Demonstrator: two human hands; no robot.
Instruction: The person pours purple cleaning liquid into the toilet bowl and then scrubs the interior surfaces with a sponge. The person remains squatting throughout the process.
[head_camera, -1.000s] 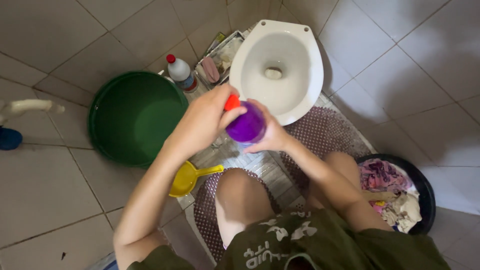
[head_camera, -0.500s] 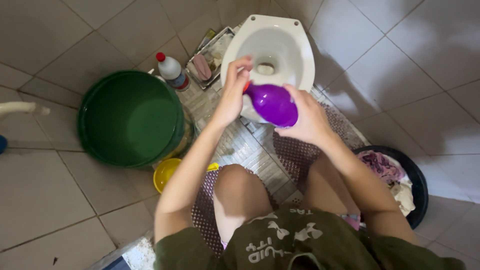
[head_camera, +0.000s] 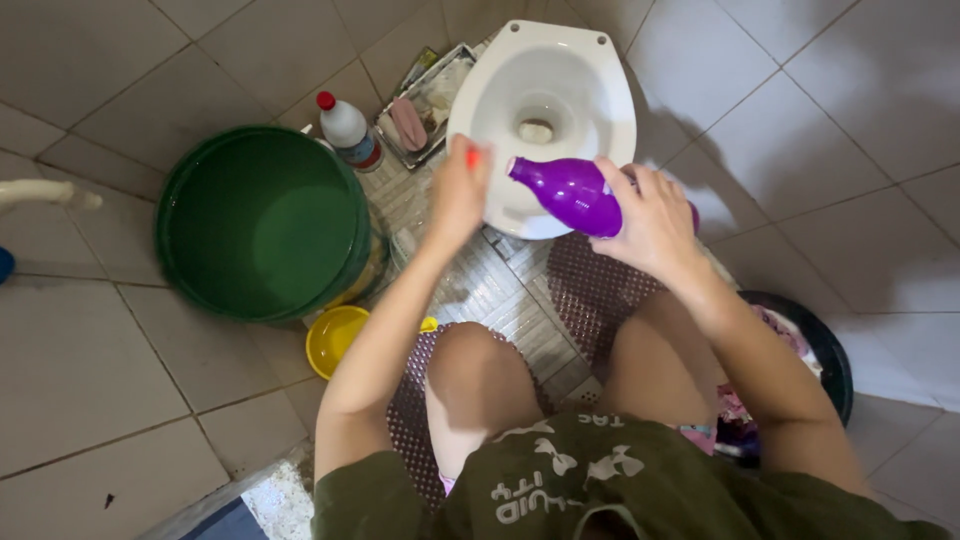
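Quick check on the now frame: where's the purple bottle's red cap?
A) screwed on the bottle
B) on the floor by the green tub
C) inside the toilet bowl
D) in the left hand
D. The red cap sits at the fingertips of the left hand, apart from the purple bottle, whose open neck is tilted toward the toilet bowl while the right hand holds its body.

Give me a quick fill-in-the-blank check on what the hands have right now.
1. The right hand holds a ____ bottle tipped over the toilet bowl.
2. The left hand pinches the bottle's ____ cap.
3. The big tub at the left is ____.

Missing words: purple; red; green
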